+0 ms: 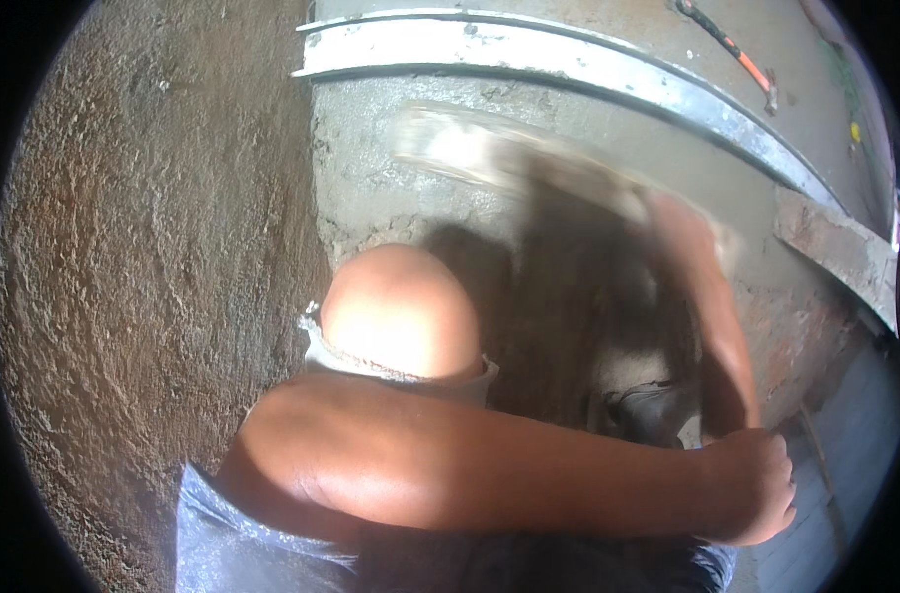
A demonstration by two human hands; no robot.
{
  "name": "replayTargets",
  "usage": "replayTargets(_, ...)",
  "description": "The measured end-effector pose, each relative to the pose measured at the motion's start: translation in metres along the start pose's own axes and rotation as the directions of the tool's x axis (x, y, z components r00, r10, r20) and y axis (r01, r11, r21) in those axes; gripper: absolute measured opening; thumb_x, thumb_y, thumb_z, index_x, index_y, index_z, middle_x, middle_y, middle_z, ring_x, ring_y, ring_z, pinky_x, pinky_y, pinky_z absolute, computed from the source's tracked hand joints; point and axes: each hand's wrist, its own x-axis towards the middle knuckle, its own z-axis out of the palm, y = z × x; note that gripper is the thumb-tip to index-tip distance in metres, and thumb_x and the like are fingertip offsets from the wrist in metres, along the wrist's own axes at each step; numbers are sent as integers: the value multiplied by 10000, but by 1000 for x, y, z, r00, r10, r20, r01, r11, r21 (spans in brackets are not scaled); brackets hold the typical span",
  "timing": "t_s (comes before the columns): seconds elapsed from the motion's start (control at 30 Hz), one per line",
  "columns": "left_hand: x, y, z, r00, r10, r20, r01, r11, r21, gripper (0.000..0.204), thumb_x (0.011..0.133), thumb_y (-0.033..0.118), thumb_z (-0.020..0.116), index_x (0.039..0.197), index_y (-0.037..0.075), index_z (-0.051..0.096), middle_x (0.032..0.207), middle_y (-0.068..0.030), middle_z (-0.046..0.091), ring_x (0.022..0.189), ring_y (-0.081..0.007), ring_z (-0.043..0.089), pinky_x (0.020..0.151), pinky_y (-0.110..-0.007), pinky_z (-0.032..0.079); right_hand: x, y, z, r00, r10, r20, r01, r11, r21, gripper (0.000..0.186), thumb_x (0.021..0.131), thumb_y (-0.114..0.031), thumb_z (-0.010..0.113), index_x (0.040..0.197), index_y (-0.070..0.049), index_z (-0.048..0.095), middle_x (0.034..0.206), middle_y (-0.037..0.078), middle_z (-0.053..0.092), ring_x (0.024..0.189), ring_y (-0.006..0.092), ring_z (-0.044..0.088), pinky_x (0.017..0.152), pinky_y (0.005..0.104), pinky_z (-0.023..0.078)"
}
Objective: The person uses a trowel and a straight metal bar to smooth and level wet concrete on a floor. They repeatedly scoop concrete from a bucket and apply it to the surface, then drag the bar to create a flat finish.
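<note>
A long, pale, flat plastering float (450,146), smeared by motion, lies over the wet grey mortar (356,128). My right hand (679,229) is blurred but wrapped around the right part of this float; its fingertips are hidden. My left forearm stretches across my lap to the right, in front of my bare knee (401,301). At its end my left hand (751,489) is closed, close to my right forearm. Whatever its curled fingers may hold is hidden from view.
Rough brown wall (154,247) fills the left side. Beyond the mortar runs a long metal straightedge (529,51), which looks curved here. A hammer (732,49) with an orange-and-black handle lies at the far right. A mortar-smeared board (840,242) and bluish sheet (835,455) are on the right.
</note>
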Motion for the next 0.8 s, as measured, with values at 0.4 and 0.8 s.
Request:
replayTargets(0.4, -8, -23, -13, 960, -26, 278, 9, 998, 62, 176, 851, 176, 600, 846, 9, 657, 727, -85, 648, 714, -244, 688, 638, -386, 548, 36, 8, 10, 996, 60, -58, -52, 989, 140, 516, 931, -401, 665, 1323, -74, 592, 1264, 169, 670, 1154, 342, 643, 974, 467, 510)
replayTargets(0.8, -1, -42, -4, 918, -87, 388, 21, 985, 172, 254, 856, 214, 616, 1061, 69, 657, 883, -21, 665, 818, -178, 678, 683, -338, 530, -137, 227, 44, 809, 565, 164, -587, 789, 179, 532, 954, -365, 634, 1388, -69, 548, 1314, 247, 618, 1224, 411, 596, 1005, 477, 477)
